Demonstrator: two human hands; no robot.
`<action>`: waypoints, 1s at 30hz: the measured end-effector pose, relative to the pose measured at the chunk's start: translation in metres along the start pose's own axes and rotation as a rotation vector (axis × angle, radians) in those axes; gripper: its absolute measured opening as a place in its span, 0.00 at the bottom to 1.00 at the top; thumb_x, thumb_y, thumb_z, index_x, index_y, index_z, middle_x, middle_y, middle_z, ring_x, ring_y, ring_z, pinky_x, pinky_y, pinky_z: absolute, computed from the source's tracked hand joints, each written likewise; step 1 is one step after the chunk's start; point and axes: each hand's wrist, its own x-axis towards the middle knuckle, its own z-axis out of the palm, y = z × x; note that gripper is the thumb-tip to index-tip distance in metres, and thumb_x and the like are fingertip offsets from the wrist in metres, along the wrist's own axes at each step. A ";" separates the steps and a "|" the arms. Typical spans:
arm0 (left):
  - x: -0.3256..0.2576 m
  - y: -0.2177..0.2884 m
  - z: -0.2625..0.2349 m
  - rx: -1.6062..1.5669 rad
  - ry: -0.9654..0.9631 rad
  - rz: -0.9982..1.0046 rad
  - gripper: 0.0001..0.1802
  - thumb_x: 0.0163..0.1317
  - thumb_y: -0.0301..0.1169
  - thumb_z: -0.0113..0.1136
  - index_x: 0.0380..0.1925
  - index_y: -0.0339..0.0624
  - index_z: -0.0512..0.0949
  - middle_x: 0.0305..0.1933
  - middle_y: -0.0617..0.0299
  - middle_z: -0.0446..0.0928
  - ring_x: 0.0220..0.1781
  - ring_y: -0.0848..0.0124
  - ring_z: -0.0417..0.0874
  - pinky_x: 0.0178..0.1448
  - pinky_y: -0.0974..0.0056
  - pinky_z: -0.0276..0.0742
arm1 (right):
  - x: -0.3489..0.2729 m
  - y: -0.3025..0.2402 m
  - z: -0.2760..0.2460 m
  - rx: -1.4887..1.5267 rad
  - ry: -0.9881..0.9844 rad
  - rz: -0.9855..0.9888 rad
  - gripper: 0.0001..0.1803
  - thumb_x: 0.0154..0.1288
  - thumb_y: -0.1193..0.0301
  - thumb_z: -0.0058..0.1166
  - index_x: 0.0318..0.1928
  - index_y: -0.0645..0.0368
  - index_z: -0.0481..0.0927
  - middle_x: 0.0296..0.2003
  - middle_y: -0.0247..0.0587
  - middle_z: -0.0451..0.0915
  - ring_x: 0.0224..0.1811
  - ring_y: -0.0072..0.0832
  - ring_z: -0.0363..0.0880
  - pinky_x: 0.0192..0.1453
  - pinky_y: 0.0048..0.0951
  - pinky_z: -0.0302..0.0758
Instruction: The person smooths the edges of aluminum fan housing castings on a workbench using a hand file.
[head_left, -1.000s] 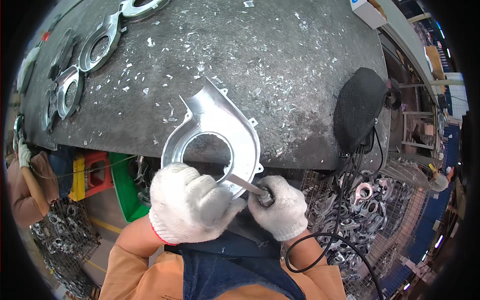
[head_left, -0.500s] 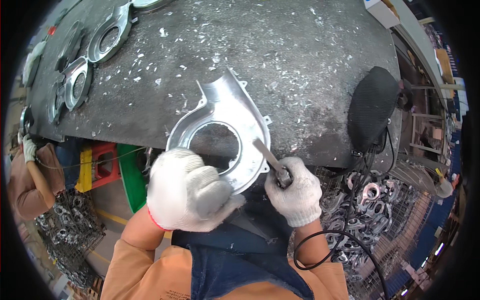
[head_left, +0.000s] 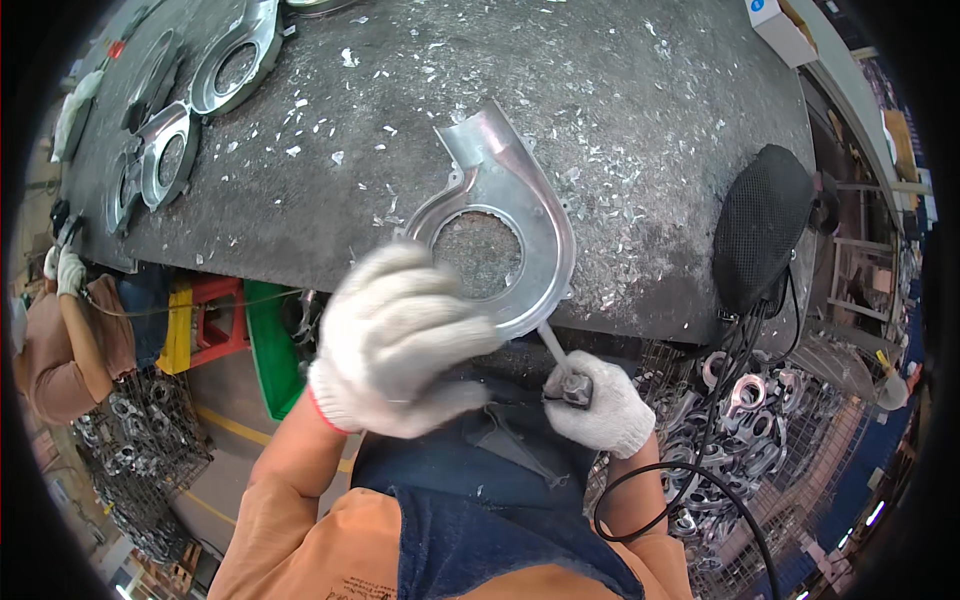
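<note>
A silvery cast-metal blower housing (head_left: 548, 240), a ring with a spout, lies on the table near its front edge, the spout pointing away from me. My left hand (head_left: 405, 335), in a white knitted glove, is over the lower left of the ring, fingers stretched and thumb apart, blurred by motion. Whether it touches the rim I cannot tell. In my gloved right hand (head_left: 607, 405) is a flat-bladed metal scraper (head_left: 553, 343), gripped near its dark end. The blade's tip meets or passes under the housing's near rim; its end is hidden there.
Metal flakes litter the grey table (head_left: 350, 190). More housings (head_left: 240, 65) stand at far left. A black mesh-covered object (head_left: 765, 230) with cables is at right. Below are a wire basket of castings (head_left: 740, 440) and a green bin (head_left: 270, 345). Another person (head_left: 75, 340) works at left.
The housing has moved away from me and slightly right, farther onto the table. My left hand's fingers have straightened. The scraper has gone from the ring's right side to its near rim.
</note>
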 end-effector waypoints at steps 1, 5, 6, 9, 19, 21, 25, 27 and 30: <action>-0.006 -0.006 -0.012 0.030 -0.024 0.008 0.36 0.37 0.51 0.84 0.48 0.48 0.89 0.53 0.59 0.85 0.56 0.49 0.87 0.71 0.33 0.76 | -0.002 0.001 0.000 0.003 0.009 0.002 0.12 0.55 0.76 0.73 0.39 0.59 0.85 0.33 0.39 0.89 0.37 0.27 0.89 0.46 0.33 0.85; -0.028 -0.036 -0.009 0.418 -0.157 -0.010 0.28 0.34 0.42 0.81 0.41 0.52 0.85 0.57 0.60 0.83 0.62 0.49 0.85 0.69 0.32 0.75 | -0.002 0.001 -0.002 -0.025 0.036 0.084 0.12 0.54 0.76 0.74 0.38 0.59 0.84 0.34 0.39 0.87 0.38 0.24 0.88 0.46 0.32 0.85; -0.029 -0.043 -0.007 0.396 -0.157 0.046 0.25 0.34 0.37 0.77 0.38 0.52 0.86 0.54 0.61 0.84 0.61 0.51 0.86 0.70 0.34 0.78 | 0.000 -0.002 -0.003 -0.046 0.036 0.061 0.12 0.55 0.76 0.74 0.38 0.59 0.84 0.34 0.39 0.87 0.37 0.25 0.88 0.46 0.32 0.85; -0.025 -0.037 -0.003 0.344 -0.150 0.111 0.20 0.30 0.35 0.71 0.31 0.51 0.86 0.47 0.63 0.84 0.57 0.55 0.87 0.69 0.37 0.83 | -0.002 -0.008 0.006 -0.069 0.073 -0.028 0.12 0.57 0.72 0.73 0.40 0.56 0.84 0.34 0.43 0.88 0.38 0.37 0.91 0.45 0.37 0.86; 0.010 -0.002 -0.018 -0.051 0.065 0.041 0.30 0.15 0.50 0.91 0.22 0.54 0.85 0.24 0.71 0.75 0.28 0.61 0.79 0.39 0.55 0.73 | 0.006 -0.050 0.030 -0.212 0.355 -0.269 0.14 0.59 0.70 0.75 0.45 0.53 0.85 0.36 0.44 0.90 0.37 0.44 0.93 0.43 0.40 0.90; 0.019 0.002 -0.030 -0.023 -0.017 0.047 0.32 0.14 0.51 0.92 0.21 0.54 0.84 0.24 0.69 0.76 0.25 0.61 0.78 0.37 0.56 0.71 | 0.008 -0.053 0.030 -0.295 0.417 -0.327 0.15 0.57 0.70 0.75 0.44 0.53 0.86 0.37 0.42 0.90 0.37 0.43 0.93 0.43 0.39 0.90; 0.026 0.010 -0.034 -0.030 -0.020 -0.030 0.36 0.12 0.53 0.93 0.21 0.53 0.80 0.22 0.67 0.74 0.24 0.60 0.77 0.35 0.54 0.70 | 0.009 -0.056 0.027 -0.347 0.528 -0.287 0.15 0.56 0.68 0.76 0.44 0.54 0.87 0.37 0.41 0.89 0.37 0.44 0.92 0.44 0.40 0.89; 0.028 0.011 -0.029 0.030 0.014 0.008 0.39 0.09 0.57 0.91 0.23 0.53 0.79 0.21 0.67 0.72 0.23 0.60 0.76 0.34 0.55 0.68 | 0.008 -0.059 0.028 -0.334 0.506 -0.260 0.15 0.57 0.67 0.76 0.43 0.54 0.86 0.37 0.42 0.89 0.38 0.45 0.92 0.43 0.42 0.88; 0.035 0.013 -0.035 0.058 -0.052 -0.010 0.41 0.08 0.59 0.90 0.24 0.52 0.79 0.21 0.67 0.70 0.22 0.61 0.75 0.33 0.56 0.68 | 0.011 -0.059 0.021 -0.234 0.242 -0.251 0.12 0.61 0.67 0.73 0.43 0.55 0.86 0.35 0.46 0.88 0.38 0.48 0.91 0.44 0.43 0.87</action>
